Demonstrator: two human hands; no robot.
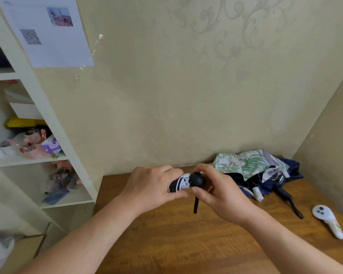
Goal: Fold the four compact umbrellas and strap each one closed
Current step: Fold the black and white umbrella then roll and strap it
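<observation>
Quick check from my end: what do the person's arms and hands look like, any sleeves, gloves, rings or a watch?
Both forearms are bare as far as the frame shows, with no sleeves in view. The left hand and the right hand wear no gloves. No rings, watch or wristband show on the visible fingers and wrists. The upper arms are out of frame, so I cannot tell what is worn higher up.

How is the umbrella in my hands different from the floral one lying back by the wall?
The black umbrella is gathered into a tight roll, gripped by your left hand and right hand; the floral umbrella lies loose and rumpled on the table, untouched. The black umbrella is dark with white trim; the floral umbrella is pale with green print. Neither looks strapped: the black umbrella's strap hangs free.
</observation>
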